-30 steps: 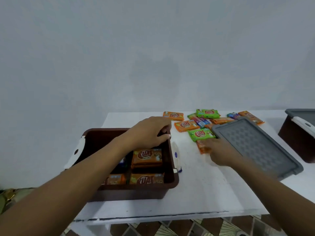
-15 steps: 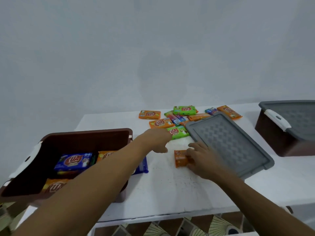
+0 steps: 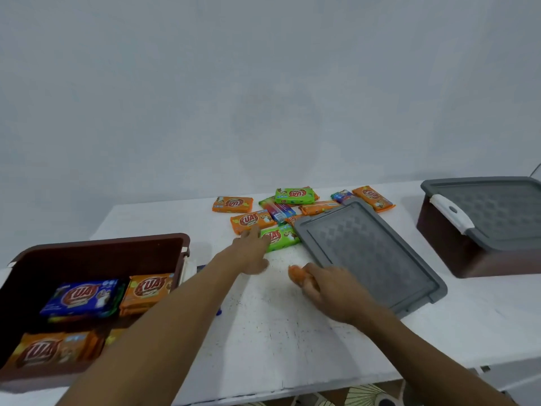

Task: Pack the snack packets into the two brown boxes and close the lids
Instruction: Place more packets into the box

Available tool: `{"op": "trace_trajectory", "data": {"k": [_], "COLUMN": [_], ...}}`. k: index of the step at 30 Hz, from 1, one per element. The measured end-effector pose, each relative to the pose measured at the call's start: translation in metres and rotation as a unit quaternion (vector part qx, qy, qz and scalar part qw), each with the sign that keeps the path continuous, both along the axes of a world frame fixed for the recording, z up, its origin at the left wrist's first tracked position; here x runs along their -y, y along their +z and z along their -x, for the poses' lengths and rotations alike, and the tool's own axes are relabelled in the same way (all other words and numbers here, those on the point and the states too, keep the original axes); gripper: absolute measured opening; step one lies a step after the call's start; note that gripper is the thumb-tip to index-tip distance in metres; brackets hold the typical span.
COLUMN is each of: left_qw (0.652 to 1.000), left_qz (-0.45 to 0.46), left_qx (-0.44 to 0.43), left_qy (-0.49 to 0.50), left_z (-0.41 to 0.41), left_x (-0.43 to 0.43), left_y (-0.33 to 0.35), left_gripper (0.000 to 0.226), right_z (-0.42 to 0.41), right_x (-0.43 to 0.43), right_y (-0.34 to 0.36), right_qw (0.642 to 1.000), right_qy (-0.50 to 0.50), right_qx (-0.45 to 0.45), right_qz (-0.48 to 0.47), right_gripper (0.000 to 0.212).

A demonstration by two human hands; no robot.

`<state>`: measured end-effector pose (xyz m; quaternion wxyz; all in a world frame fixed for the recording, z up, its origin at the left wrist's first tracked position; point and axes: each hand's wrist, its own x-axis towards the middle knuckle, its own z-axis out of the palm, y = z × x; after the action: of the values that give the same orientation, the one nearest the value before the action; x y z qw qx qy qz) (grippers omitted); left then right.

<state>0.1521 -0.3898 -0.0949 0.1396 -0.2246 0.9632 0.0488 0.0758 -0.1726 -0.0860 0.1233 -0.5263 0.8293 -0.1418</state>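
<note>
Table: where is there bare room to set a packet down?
Bare: the front strip of the table between the open brown box and the grey lid; also the corner between lid and closed box. Crowded: the packet pile at the back.

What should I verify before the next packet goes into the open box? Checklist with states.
1. Grip: right hand holds orange packet: ok.
2. Second pick: left hand reaches toward green packet, fingers straight, no grip: not ok.
3. Room: open brown box shows space behind its packed packets: ok.
4. Path: gray lid lies flat on table, off the opening: ok.
5. Latch on lidded box fastened: cannot tell.
</note>
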Motion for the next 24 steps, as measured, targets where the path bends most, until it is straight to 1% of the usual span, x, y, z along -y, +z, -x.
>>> {"op": "trace_trajectory", "data": {"k": [1,2,4,5,7,8,10,11,12,14,16,20,21,24], "left_qw": [1.000,1.000,0.999,0.999,0.999,0.999,1.000,1.000,1.000,1.000,0.999,0.992,0.989,0.978], "left_qz": [-0.011,-0.019,-0.030,-0.030,-0.015,-0.006,-0.001,0.000,0.000,-0.004,-0.032,-0.108,-0.116,-0.166], "left_qx": [-0.012,-0.017,-0.018,-0.022,-0.031,-0.031,-0.016,-0.001,0.010,0.015,-0.005,-0.064,-0.088,-0.128], "left_qy": [-0.001,-0.004,-0.003,0.005,0.019,0.020,0.015,0.012,0.007,-0.007,-0.019,-0.017,-0.010,-0.008], "left_z": [0.001,0.002,0.005,0.007,0.010,0.013,0.017,0.018,0.018,0.017,0.014,-0.009,-0.018,-0.056], "left_x": [0.000,0.001,-0.001,-0.004,-0.008,-0.010,-0.011,-0.012,-0.012,-0.011,-0.005,0.007,0.009,0.024], "left_y": [0.001,0.001,0.000,0.001,0.001,0.002,0.010,0.015,0.021,0.033,0.047,0.083,0.093,0.123], "left_gripper": [0.064,0.063,0.061,0.060,0.062,0.069,0.093,0.103,0.108,0.104,0.088,0.061,0.058,0.062], "right_z": [0.004,0.008,0.017,0.021,0.026,0.028,0.029,0.029,0.029,0.029,0.027,0.016,0.011,-0.010], "right_x": [0.000,0.001,-0.003,-0.006,-0.012,-0.014,-0.017,-0.017,-0.017,-0.015,-0.012,-0.002,0.002,0.021], "right_y": [0.004,0.005,0.009,0.010,0.010,0.009,0.009,0.010,0.011,0.016,0.022,0.041,0.047,0.063], "right_qw": [0.996,0.982,0.937,0.915,0.886,0.877,0.862,0.857,0.858,0.874,0.883,0.890,0.889,0.887], "right_qy": [-0.044,-0.093,-0.165,-0.186,-0.207,-0.211,-0.219,-0.218,-0.215,-0.207,-0.203,-0.191,-0.191,-0.178], "right_qx": [0.074,0.157,0.300,0.350,0.408,0.425,0.450,0.459,0.458,0.434,0.416,0.401,0.399,0.403], "right_qz": [0.033,0.056,0.069,0.071,0.073,0.074,0.083,0.086,0.086,0.075,0.074,0.107,0.118,0.137], "right_gripper": [0.036,0.029,0.024,0.025,0.026,0.025,0.020,0.017,0.014,0.018,0.022,0.015,0.013,0.012]}}
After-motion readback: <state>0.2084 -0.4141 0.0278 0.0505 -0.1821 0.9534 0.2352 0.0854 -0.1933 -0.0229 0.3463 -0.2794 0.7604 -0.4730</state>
